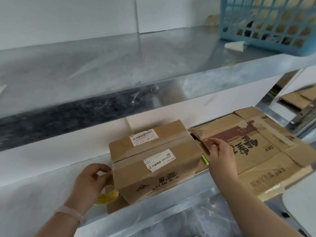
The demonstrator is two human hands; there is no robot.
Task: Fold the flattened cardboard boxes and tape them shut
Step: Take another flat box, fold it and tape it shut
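A folded, taped cardboard box [153, 156] with two white labels stands on a metal shelf [171, 200]. To its right lies a stack of flattened cardboard boxes [259, 151], the top one printed with dark characters. My left hand [90, 182] is at the box's left side, holding a yellowish roll of tape [106, 197] with its fingers pinched near the tape seam. My right hand [220, 151] rests on the left edge of the flattened stack, fingertips pinching the top sheet. A green pen-like item [205, 159] lies between box and stack.
A wider metal shelf [102, 69] runs above, carrying a blue plastic basket [268, 23] and a crumpled white paper [235, 45] at the right. More flat cardboard [297, 98] lies beyond the shelf post at the far right. White wall behind.
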